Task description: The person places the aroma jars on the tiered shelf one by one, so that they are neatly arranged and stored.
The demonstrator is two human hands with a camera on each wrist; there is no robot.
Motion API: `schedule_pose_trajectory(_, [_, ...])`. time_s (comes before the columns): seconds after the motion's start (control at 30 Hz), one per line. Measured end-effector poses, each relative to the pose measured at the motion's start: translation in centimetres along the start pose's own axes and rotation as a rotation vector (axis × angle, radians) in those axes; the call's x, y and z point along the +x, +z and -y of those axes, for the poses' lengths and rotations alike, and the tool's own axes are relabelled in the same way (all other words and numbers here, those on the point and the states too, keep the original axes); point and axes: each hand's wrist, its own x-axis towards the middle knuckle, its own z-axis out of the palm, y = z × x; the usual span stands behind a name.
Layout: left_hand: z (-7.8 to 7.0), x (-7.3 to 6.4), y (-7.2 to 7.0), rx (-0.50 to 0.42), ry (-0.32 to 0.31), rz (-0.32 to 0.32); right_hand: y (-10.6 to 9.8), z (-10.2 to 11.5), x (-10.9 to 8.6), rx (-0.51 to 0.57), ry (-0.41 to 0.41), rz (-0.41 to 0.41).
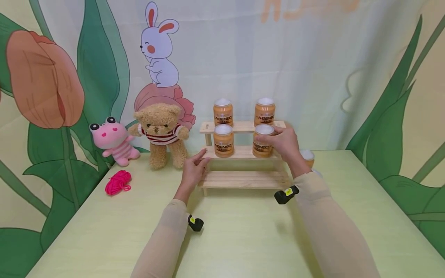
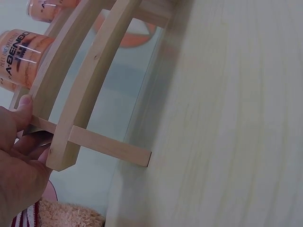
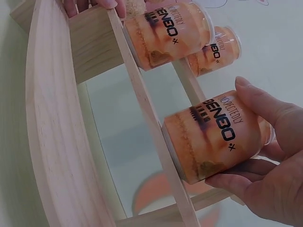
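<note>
A three-tier wooden stand [image 1: 243, 179] bears several orange jars with pale lids and dark A-BENBO lettering. My right hand [image 1: 286, 144] grips the right jar [image 3: 218, 137] on the middle tier, thumb on one side and fingers on the other; its base is at the tier's front edge. At the stand's left end, my left hand [image 1: 192, 170] holds the middle tier, its thumb [image 2: 23, 111] on top and fingers tucked beneath. Left on that tier stands another jar [image 1: 224, 144]. Two more, a left jar [image 1: 223, 112] and a right jar [image 1: 265, 112], occupy the top tier.
Behind my right wrist, an orange jar [image 1: 307, 157] on the table is partly hidden. Left of the stand are a teddy bear [image 1: 160, 133], a pink frog toy [image 1: 114, 141] and pink yarn [image 1: 118, 182]. A printed curtain [image 1: 313, 77] hangs behind the table [image 1: 236, 239].
</note>
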Motion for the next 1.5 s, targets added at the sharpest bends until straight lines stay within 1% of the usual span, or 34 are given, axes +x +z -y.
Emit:
schedule_pose_trajectory(0.23, [0.0, 0.0, 0.0, 0.008, 0.014, 0.0, 0.0, -0.1, 0.4, -0.018, 0.005, -0.009])
schedule_pose_trajectory(0.4, [0.0, 0.1, 0.0, 0.002, 0.014, -0.003, 0.1, -0.2, 0.6, -0.03, -0.001, -0.02])
schedule_pose_trajectory(0.57, [-0.1, 0.1, -0.1, -0.013, 0.007, 0.002, 0.3, -0.3, 0.6, -0.028, -0.017, -0.029])
schedule_pose_trajectory(0.9, [-0.1, 0.0, 0.1, -0.002, 0.011, 0.013, 0.1, -0.9, 0.3, -0.03, -0.031, -0.017])
schedule_pose_trajectory(1.03, [-0.1, 0.0, 0.1, 0.002, 0.007, 0.015, -0.2, -1.0, 0.0, -0.038, -0.01, -0.021])
schedule_pose_trajectory(1.27, [0.0, 0.0, 0.0, -0.003, -0.004, 0.019, -1.2, -1.7, -1.1, -0.062, 0.1, -0.058])
schedule_pose_trajectory(1.5, [-0.1, 0.0, -0.1, -0.006, 0.003, 0.006, -2.1, -2.3, -2.1, -0.069, 0.07, -0.056])
